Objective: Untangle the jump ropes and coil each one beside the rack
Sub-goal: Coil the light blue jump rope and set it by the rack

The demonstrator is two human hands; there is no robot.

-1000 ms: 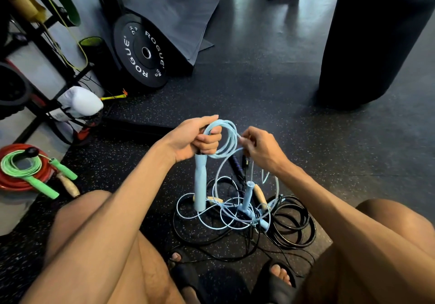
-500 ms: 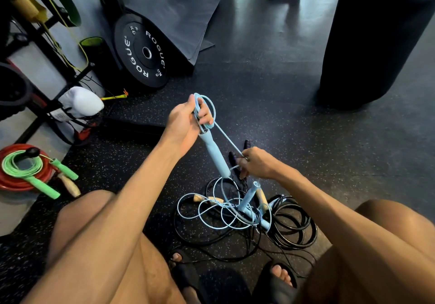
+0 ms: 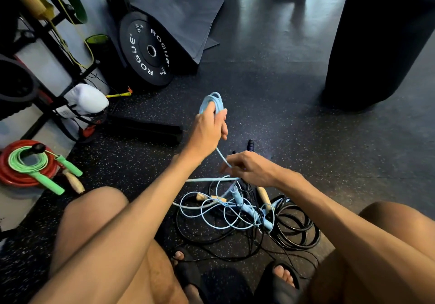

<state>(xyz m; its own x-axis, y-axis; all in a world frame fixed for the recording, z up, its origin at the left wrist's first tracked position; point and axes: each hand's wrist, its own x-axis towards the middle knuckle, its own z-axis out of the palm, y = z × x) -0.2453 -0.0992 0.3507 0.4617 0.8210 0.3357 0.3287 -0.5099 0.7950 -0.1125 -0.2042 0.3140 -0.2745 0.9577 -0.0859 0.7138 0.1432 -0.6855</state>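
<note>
Head view: the left hand is raised above the pile at about 12 o'clock from it, closed around a small coil of the light blue jump rope, whose loops stick out above the fingers. From under that fist a single blue strand runs down toward 5 o'clock to the right hand, which pinches it between thumb and fingertips just above the pile. Whether the left hand also encloses a blue handle cannot be told, as the palm hides it.

Below the right hand, loose loops of the blue rope lie spread on the speckled floor, crossing over black jump ropes whose coils sit at 4 o'clock of the tangle. A blue handle and a wooden handle lie within the tangle.

At 9 o'clock, well apart from the pile, a green jump rope lies coiled on red rings beside the rack. A black weight plate leans at 11 o'clock.
</note>
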